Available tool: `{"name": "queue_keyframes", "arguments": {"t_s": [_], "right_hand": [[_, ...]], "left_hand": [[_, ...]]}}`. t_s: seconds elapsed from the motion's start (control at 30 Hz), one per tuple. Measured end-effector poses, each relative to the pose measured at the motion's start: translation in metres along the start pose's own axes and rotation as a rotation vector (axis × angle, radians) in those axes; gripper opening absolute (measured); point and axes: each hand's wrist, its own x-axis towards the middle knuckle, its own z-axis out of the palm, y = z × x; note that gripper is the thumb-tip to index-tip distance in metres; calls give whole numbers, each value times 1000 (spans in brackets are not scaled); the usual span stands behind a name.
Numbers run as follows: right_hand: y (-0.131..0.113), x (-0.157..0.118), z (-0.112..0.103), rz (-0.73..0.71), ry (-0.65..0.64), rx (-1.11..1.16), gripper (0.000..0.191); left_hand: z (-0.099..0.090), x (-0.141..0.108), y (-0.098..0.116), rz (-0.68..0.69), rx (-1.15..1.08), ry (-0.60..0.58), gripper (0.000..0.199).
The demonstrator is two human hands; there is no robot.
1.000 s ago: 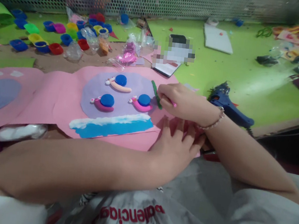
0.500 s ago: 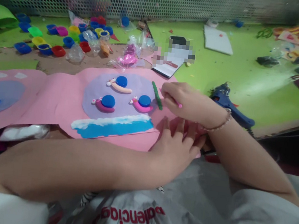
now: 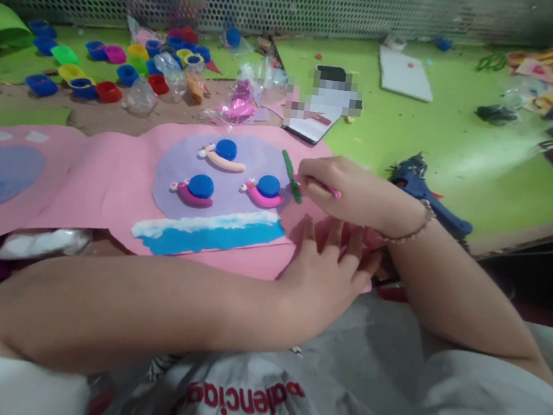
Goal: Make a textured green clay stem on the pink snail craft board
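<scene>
My right hand [image 3: 329, 183] is closed around a thin pink modelling tool [image 3: 334, 192], most of it hidden in the fist. One end meets a narrow strip of green clay [image 3: 291, 174] on the pink foam sheet [image 3: 90, 180]. Flat on the sheet's right part, fingers spread, rests my left hand [image 3: 327, 263]. Left of the green strip, a lilac oval [image 3: 174, 162] carries a bright pink clay snail [image 3: 264, 194], a darker pink snail [image 3: 192, 196] and a peach snail [image 3: 226, 162], each with a blue cap as its shell. Below them runs a blue and white clay band [image 3: 213, 237].
Several coloured bottle caps [image 3: 107, 91] and bagged clay [image 3: 238, 106] lie at the back left. A phone [image 3: 310, 128] lies beyond my right hand, with a blue glue gun [image 3: 430, 198] to the right and a white board [image 3: 404, 74] behind.
The pink tool has shifted slightly, and its end now shows against the green strip. My right hand has barely moved; my left hand stays in place.
</scene>
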Motion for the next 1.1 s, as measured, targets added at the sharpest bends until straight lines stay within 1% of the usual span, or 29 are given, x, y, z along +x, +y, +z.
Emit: {"name": "queue_keyframes", "arguments": {"t_s": [0.27,0.5,0.63,0.73,0.87,1.0,1.1], "right_hand": [[4,2,6,-21,33,4,13],[0,-1,3,-61,-33,-12,21],[-1,-1,4,-64,-55,-74,23],[0,-2,5,-83,-46,-106,20],[1,-4,3,-53,7,-101,17],[3,-4,3,-58,-3,-82,15],[5,-3,5,-66,12,-74,14]], "left_hand": [[1,-1,0,-3,-8,14,51],[1,0,1,-8,2,14,52],[0,0,1,-4,3,1,54],[0,0,0,-3,-6,6,55],[0,1,0,-5,-13,3,54],[1,0,0,-5,-10,9,54],[2,-1,0,-6,-9,26,55]]}}
